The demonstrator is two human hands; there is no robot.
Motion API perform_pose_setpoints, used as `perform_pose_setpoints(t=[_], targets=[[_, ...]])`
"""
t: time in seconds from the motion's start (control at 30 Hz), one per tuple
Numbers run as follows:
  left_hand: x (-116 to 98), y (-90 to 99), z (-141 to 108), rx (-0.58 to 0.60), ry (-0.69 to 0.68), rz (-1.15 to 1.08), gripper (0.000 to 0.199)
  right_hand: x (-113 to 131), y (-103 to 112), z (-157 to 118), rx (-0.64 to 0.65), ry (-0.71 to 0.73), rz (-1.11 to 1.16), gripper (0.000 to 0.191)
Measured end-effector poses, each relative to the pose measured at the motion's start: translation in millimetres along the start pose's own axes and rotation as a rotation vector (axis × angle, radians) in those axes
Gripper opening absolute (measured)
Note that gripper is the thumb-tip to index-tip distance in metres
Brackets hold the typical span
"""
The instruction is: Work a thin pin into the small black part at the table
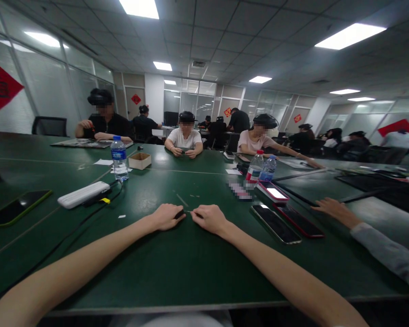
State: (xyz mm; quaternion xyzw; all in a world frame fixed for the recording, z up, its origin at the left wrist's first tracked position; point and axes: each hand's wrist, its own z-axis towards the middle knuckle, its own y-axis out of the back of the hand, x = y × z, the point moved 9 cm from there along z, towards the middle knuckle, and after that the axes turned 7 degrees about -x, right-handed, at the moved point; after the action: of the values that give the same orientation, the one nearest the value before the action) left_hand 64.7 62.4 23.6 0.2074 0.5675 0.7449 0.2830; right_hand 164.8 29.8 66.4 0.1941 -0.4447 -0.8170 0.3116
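Observation:
Both hands rest low over the dark green table [150,277], close together near its middle. My left hand [168,216] is closed around a small black object [179,214], which shows at the fingertips. Just to its right, my right hand [209,218] has its fingers pinched together; a thin, pale, thread-like bit seems to run between the two hands. What the right fingers hold is too small to make out.
Phones [275,223] lie right of my right hand, near another person's hand [338,211]. Bottles [255,165] stand behind them. On the left are a white power bank [84,194] with a cable, a bottle [119,159], a small box [140,161] and a phone [18,208]. People sit opposite.

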Motion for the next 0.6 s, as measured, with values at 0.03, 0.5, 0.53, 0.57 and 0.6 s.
perform_pose_setpoints(t=[0.03,0.5,0.53,0.57,0.6], targets=[[0.1,-0.3,0.0,0.003,0.003,-0.001,0.039,0.9,-2.5,-0.3,0.015,-0.006,0.003,0.038],[-0.1,0.2,-0.3,-0.008,0.001,-0.016,0.038,6.9,-4.8,0.4,0.074,-0.04,-0.009,0.042],[-0.2,0.0,-0.2,-0.008,0.0,-0.012,0.038,7.5,-5.1,0.6,0.07,-0.039,-0.013,0.042],[-0.5,-0.2,-0.1,-0.009,-0.004,-0.009,0.039,7.8,-5.3,0.7,0.066,-0.038,-0.018,0.042],[-0.8,-0.3,-0.1,-0.009,-0.009,-0.007,0.039,7.9,-5.6,0.7,0.06,-0.039,-0.024,0.042]])
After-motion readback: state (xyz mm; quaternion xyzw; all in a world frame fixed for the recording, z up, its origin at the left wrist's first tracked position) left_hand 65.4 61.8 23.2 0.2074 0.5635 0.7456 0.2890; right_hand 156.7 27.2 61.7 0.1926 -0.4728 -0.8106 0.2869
